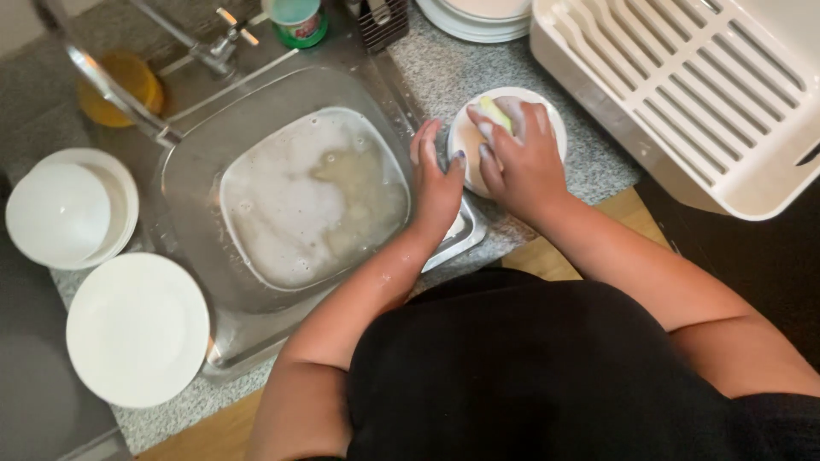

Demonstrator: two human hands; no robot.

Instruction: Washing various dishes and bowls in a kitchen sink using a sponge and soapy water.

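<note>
White saucer (pixel 468 141): was gripped at its near-left rim by the left hand (pixel 437 183), fingers curled around the edge, just right of the sink (pixel 196 171), over the speckled counter (pixel 589 166).
Yellow-green sponge (pixel 494 112): was pressed onto the saucer's face by the right hand (pixel 519 158), fingers bent and closed over it.
Soapy water (pixel 312 196): was held in the sink basin, cloudy with foam.
Plates (pixel 137 329): were stacked left of the sink, a white bowl (pixel 73 209) behind them.
Drying rack (pixel 692 94): was set right of the sink, well apart.
Risk: suds on both hands were judged likely to loosen the edge grip; the saucer could be dropped onto the counter and chipped.
</note>
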